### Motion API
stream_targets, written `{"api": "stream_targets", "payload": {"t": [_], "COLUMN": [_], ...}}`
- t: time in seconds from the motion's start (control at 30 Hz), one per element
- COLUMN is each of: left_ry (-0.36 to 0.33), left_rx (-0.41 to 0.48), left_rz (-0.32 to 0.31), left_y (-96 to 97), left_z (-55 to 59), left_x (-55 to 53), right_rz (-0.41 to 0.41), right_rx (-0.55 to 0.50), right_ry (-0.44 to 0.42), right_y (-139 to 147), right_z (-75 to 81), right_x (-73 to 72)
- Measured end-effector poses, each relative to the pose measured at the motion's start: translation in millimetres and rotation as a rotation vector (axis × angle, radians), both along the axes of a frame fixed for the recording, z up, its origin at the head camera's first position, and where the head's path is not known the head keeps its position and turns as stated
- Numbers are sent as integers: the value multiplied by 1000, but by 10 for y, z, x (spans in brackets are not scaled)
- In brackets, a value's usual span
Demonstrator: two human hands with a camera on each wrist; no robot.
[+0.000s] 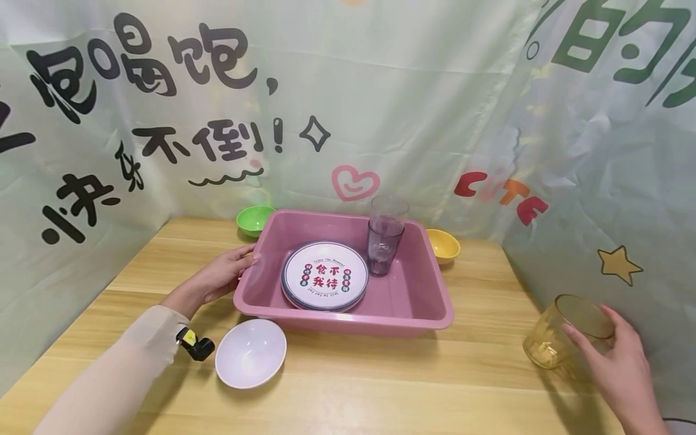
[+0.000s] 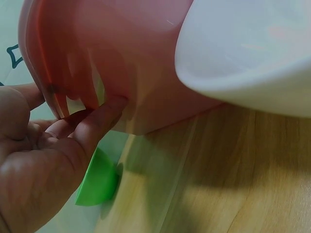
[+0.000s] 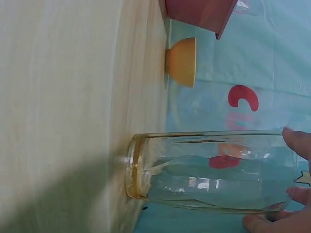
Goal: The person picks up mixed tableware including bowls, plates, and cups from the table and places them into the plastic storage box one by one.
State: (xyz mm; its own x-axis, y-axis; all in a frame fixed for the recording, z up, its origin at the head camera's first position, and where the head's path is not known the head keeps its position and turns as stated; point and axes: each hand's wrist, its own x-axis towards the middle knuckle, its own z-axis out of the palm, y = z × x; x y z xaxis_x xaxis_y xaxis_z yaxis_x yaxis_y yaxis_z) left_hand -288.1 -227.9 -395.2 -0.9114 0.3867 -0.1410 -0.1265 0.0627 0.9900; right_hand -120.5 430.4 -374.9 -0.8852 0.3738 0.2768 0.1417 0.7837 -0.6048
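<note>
Left hand (image 1: 224, 275) pinches pink tub (image 1: 405, 302) rim; right hand (image 1: 620, 356) clamps amber glass (image 1: 545, 341) right of tub; rim-only hold might slip.

Grn bowl (image 1: 253, 221) partly hidden bhd tub (image 1: 348, 325); R hand (image 3: 301, 195) cut off, R wrist view.

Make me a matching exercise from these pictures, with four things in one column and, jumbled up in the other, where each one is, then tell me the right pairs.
Things
1. White bowl
2. Stack of plates
3. Amber glass
4. Yellow bowl

Places
A. Held near its rim by the right hand
B. By the far right corner of the pink tub
C. In front of the tub's near left corner
D. Inside the tub

Right pairs: 1-C, 2-D, 3-A, 4-B.
</note>
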Motion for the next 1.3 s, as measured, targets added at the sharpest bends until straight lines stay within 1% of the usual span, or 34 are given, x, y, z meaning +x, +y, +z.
{"api": "stream_targets", "payload": {"t": [0.13, 0.2, 0.3, 0.37, 0.43, 0.5, 0.57, 0.6, 0.7, 0.83, 1.03, 1.3], "left_ry": [2, 2, 1, 1, 0, -1, -1, -3, -7, -13, -17, -17], "left_rx": [0, -1, -4, -5, -5, -3, -1, 2, 10, 14, 8, 5], "left_rz": [1, 0, 0, -1, -2, -2, -1, -1, -3, -5, 0, -2], "left_y": [5, 5, 3, 2, 1, 1, -2, -1, -1, -2, -5, -1], "left_z": [2, 4, 6, 4, 2, -2, -7, -9, -13, -13, -8, 0], "left_x": [1, 2, 5, 7, 7, 5, 3, 1, -4, -8, -8, -5], "right_rz": [-15, -18, 15, 34, 59, 72, 81, 93, 115, 132, 152, 173], "right_rx": [-148, -192, -240, -264, -321, -380, -441, -477, -519, -500, -470, -407], "right_ry": [-29, -37, -24, -43, -72, -127, -160, -165, -162, -137, -116, -162], "right_y": [39, 69, 130, 161, 192, 216, 238, 250, 263, 250, 205, 145], "right_z": [-49, -82, -131, -153, -159, -169, -177, -186, -220, -243, -227, -158], "right_x": [-13, -18, -30, -32, -53, -67, -95, -105, -116, -129, -148, -197]}}
